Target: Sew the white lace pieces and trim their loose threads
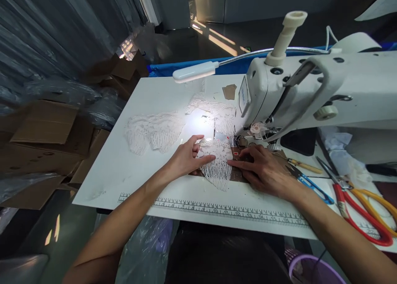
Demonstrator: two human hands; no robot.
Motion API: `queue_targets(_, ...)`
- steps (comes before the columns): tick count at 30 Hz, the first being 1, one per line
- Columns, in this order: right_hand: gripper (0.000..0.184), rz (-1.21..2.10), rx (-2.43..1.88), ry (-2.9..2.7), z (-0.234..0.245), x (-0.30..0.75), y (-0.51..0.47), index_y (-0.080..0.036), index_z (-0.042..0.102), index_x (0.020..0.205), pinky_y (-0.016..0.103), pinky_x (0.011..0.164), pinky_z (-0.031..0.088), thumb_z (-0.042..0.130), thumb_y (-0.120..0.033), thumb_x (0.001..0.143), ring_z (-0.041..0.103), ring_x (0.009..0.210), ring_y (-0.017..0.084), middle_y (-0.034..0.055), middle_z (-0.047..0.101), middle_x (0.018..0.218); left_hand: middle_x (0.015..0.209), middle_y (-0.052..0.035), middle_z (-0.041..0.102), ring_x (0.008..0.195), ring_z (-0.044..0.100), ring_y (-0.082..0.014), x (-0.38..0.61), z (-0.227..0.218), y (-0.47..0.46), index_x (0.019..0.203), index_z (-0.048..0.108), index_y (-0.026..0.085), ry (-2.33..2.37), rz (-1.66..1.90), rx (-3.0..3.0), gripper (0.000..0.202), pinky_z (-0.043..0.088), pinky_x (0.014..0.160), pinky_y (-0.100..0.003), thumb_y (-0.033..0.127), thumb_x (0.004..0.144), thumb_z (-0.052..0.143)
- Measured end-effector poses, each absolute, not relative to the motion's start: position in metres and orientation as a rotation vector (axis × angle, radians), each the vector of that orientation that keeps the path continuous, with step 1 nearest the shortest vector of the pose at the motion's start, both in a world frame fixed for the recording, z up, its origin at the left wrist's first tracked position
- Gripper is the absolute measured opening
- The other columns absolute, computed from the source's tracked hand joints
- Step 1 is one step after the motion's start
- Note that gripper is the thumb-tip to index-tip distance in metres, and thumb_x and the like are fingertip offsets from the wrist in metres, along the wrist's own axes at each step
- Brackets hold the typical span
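A piece of white lace [218, 166] lies over a brown strip on the sewing table, just left of the needle area of a white sewing machine [263, 89]. My left hand [187, 158] rests at the lace's left side, its thumb stretched across the lace and its index finger reaching toward the upper edge. From the right, my right hand [263, 170] touches the lace's edge with a straight index finger; its other fingers bend loosely over the brown strip. Behind, another lace piece [212, 106] runs back from beside the machine, and a further lace piece [155, 131] lies farther left.
A lamp [195, 72] on a bent neck lights the work. Blue snips [313, 187], red-handled scissors [350, 209], yellow-handled scissors [376, 201] and a wooden-handled tool [305, 165] lie right. A printed ruler [214, 209] follows the table's front edge. Cardboard boxes [46, 135] stand left.
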State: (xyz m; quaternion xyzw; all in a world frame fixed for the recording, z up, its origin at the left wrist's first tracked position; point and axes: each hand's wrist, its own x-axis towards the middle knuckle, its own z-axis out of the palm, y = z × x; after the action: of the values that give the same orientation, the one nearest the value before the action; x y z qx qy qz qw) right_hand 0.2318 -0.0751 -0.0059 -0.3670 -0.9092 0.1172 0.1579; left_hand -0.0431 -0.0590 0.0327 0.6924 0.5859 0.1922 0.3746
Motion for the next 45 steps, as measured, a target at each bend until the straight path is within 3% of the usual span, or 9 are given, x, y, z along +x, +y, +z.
queue_targets(4,0.044,0.332,-1.073,-2.596,-0.004,0.23,-0.076,-0.035,0.064,0.131,0.05,0.088,0.045,0.055,-0.019,0.091,0.056,0.103,0.029,0.0119,0.059,0.115,0.087,-0.0051,0.062,0.067,0.058,-0.0159,-0.039,0.037,-0.053,0.127,0.057,0.022,1.547,0.592,2.387,0.043,0.044,0.052,-0.027,0.045,0.091,0.058)
queue_targets(7,0.043,0.318,-1.068,-2.582,-0.003,0.229,-0.077,-0.033,0.065,0.13,0.048,0.087,0.045,0.055,-0.018,0.09,0.055,0.102,0.028,0.012,0.059,0.114,0.101,-0.0108,0.068,0.081,0.062,-0.0207,-0.026,0.031,-0.044,0.104,0.066,0.018,1.08,0.429,2.863,0.025,0.05,0.061,-0.033,0.033,0.097,0.047)
queue_targets(11,0.045,0.309,-1.074,-2.566,-0.001,0.227,-0.079,-0.032,0.064,0.131,0.047,0.086,0.045,0.055,-0.017,0.09,0.055,0.101,0.028,0.0119,0.06,0.115,0.119,-0.0159,0.066,0.092,0.063,-0.0231,-0.012,0.017,-0.029,0.11,0.064,0.012,0.647,0.311,3.087,0.027,0.054,0.078,-0.041,0.023,0.098,0.041)
queue_targets(18,0.044,0.306,-1.091,-2.557,0.002,0.226,-0.081,-0.031,0.066,0.129,0.047,0.088,0.044,0.055,-0.016,0.09,0.053,0.102,0.028,0.0124,0.06,0.114,0.128,-0.0219,0.062,0.097,0.061,-0.0281,-0.015,0.007,-0.02,0.12,0.059,0.005,0.606,0.244,3.232,0.037,0.051,0.076,-0.043,0.029,0.099,0.039)
queue_targets(22,0.046,0.287,-1.114,-2.562,0.003,0.224,-0.082,-0.032,0.065,0.131,0.048,0.088,0.045,0.055,-0.014,0.089,0.054,0.102,0.029,0.0123,0.06,0.115,0.131,-0.02,0.06,0.095,0.058,-0.0271,-0.013,0.012,-0.027,0.123,0.058,0.004,0.701,0.239,3.224,0.041,0.047,0.079,-0.042,0.031,0.1,0.038)
queue_targets(32,0.042,0.217,-1.123,-2.504,-0.005,0.229,-0.079,-0.023,0.064,0.131,0.049,0.087,0.049,0.053,-0.016,0.092,0.056,0.098,0.028,0.0146,0.061,0.114,0.136,-0.0136,0.061,0.102,0.058,-0.0256,-0.002,0.006,-0.018,0.121,0.063,0.012,0.823,0.425,3.02,0.038,0.042,0.092,-0.045,0.034,0.1,0.04)
queue_targets(45,0.035,0.236,-1.06,-2.439,-0.007,0.23,-0.075,-0.02,0.07,0.123,0.049,0.086,0.051,0.051,-0.019,0.094,0.059,0.102,0.029,0.0145,0.064,0.107,0.136,-0.0155,0.061,0.11,0.058,-0.0278,0.0,0.0,-0.023,0.125,0.06,0.011,0.861,0.503,2.956,0.037,0.039,0.099,-0.049,0.03,0.097,0.043)
